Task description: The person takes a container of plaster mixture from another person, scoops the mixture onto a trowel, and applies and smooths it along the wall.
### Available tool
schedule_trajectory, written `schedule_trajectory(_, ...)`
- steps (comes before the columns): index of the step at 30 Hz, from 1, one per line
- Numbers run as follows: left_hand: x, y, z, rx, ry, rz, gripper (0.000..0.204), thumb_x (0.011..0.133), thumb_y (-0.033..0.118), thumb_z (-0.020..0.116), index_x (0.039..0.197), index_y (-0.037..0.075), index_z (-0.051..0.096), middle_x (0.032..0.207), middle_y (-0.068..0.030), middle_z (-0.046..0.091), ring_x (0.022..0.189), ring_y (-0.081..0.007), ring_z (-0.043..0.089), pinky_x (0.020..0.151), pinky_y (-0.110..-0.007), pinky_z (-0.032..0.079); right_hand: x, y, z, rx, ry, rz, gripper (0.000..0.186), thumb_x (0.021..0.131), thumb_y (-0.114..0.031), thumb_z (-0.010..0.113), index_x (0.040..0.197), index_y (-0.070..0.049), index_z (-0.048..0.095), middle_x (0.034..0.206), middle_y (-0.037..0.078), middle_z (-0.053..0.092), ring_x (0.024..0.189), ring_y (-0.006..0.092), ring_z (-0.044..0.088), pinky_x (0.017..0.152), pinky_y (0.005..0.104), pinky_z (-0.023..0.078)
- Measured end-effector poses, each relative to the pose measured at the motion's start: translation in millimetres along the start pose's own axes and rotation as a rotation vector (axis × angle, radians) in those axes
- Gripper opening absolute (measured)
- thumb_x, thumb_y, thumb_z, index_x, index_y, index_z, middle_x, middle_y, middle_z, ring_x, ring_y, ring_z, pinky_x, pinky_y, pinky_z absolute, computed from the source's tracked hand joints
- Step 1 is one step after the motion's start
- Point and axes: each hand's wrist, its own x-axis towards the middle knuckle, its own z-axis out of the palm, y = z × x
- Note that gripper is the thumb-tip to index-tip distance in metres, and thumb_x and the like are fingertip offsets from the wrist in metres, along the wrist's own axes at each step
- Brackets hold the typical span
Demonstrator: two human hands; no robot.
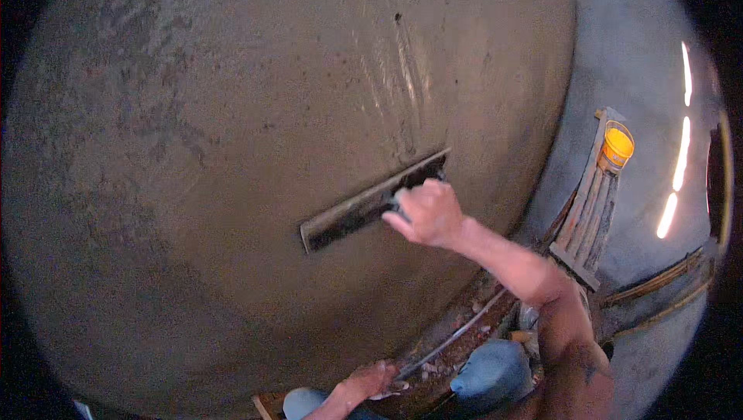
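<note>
My right hand [427,212] is closed around the handle of a long flat steel trowel [340,228]. Its blade lies slanting against a broad wet grey-brown plaster wall [232,149], which has streaks above the blade and rougher patches at the left. My left hand [370,380] is low at the bottom, fingers curled beside a long thin grey bar [453,339]; I cannot make out what it holds. My knees in blue trousers [487,370] show below.
At the right, a yellow bucket [618,145] sits on a narrow wooden plank stand [592,219]. Further wooden lengths [654,284] lie at the lower right by a smooth grey surface [642,72] with bright slits of light. Debris [441,366] lies along the wall's foot.
</note>
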Motion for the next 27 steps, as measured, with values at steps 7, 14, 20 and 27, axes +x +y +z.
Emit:
schedule_trajectory(7, 10, 7, -22, -0.110, -0.017, -0.017, 0.045, 0.104, 0.036, 0.036, 0.139, 0.014, 0.054, 0.122, -0.0220, 0.063, 0.110, -0.0394, 0.063, 0.093, -0.051, 0.051, 186, 92, -138, -0.234, 0.146, 0.017, 0.046, 0.086, -0.048, 0.070, 0.079, -0.003, 0.063, 0.073, 0.024, 0.066, 0.071, 0.0393, 0.069, 0.065, 0.0511, 0.055)
schedule_trajectory(14, 14, 9, -32, -0.204, -0.002, -0.012, 0.047, 0.105, 0.040, 0.035, 0.140, 0.015, 0.054, 0.118, -0.0223, 0.064, 0.109, -0.0396, 0.063, 0.093, -0.052, 0.050, 358, 128, -264, -0.180, 0.371, 0.094, 0.058, 0.085, -0.048, 0.069, 0.103, 0.007, 0.069, 0.091, 0.025, 0.071, 0.089, 0.0315, 0.071, 0.078, 0.0451, 0.053)
schedule_trajectory(20, 22, 12, -35, -0.447, 0.109, 0.110, 0.049, 0.105, 0.043, 0.034, 0.140, 0.015, 0.054, 0.116, -0.0225, 0.065, 0.107, -0.0397, 0.063, 0.093, -0.053, 0.049, 312, 244, -277, 0.004, 0.513, 0.701, 0.056, 0.091, -0.045, 0.065, 0.104, 0.010, 0.070, 0.097, 0.024, 0.072, 0.094, 0.0340, 0.069, 0.083, 0.0451, 0.051)
schedule_trajectory(27, 34, -29, 21, -0.367, 0.331, -0.031, 0.048, 0.104, 0.041, 0.033, 0.138, 0.017, 0.057, 0.116, -0.0209, 0.066, 0.108, -0.0401, 0.063, 0.091, -0.054, 0.049, 67, 201, -136, 0.924, 0.670, 1.058, 0.036, 0.094, -0.045, 0.069, 0.082, -0.011, 0.063, 0.063, -0.003, 0.053, 0.047, 0.0065, 0.045, 0.041, 0.0261, 0.036)
